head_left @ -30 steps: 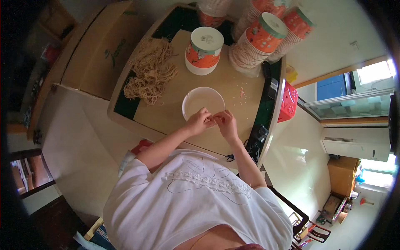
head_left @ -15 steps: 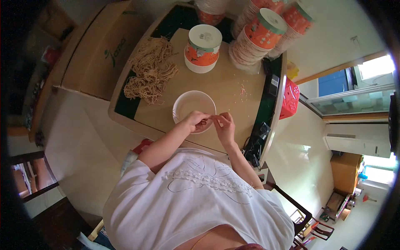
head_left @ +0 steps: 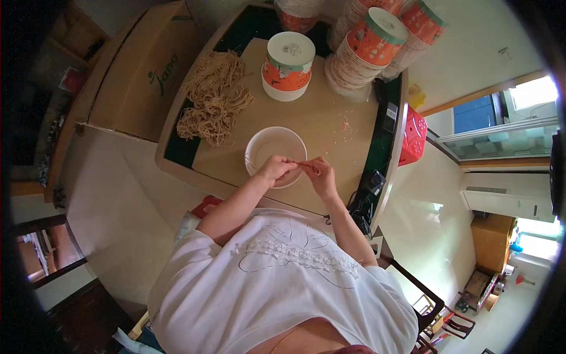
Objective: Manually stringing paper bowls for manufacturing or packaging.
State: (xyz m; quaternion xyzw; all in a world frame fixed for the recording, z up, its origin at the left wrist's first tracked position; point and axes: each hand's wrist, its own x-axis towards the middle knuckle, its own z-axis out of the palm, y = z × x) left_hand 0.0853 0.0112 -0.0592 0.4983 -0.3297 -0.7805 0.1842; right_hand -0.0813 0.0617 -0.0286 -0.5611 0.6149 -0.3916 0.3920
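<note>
Both hands are closed and meet above the right near rim of a white bowl (head_left: 252, 143). My left hand (head_left: 277, 169) hangs over the bowl, its fingertips pinched together. Just right of the rim, my right hand (head_left: 320, 177) pinches with thumb and forefinger. Between the two sets of fingertips runs a thin brownish strand (head_left: 301, 164), too small to make out well. At the bowl's left inner wall a few fine strands show. A loose heap of tan cord (head_left: 216, 97) lies to the left on the board.
Behind the bowl stand upturned orange paper tubs (head_left: 287, 75). Taller stacks of tubs (head_left: 359, 56) in clear plastic rise at the back right. Tiny pink bits (head_left: 345, 125) dot the brown board (head_left: 330, 135). Black cables (head_left: 362, 212) lie at the table's right edge, a red stool (head_left: 414, 135) beyond it.
The fingertips have shifted slightly, and more of the brownish strand shows between them. The right hand's fingers have curled in a little. The whole view has shifted slightly.
</note>
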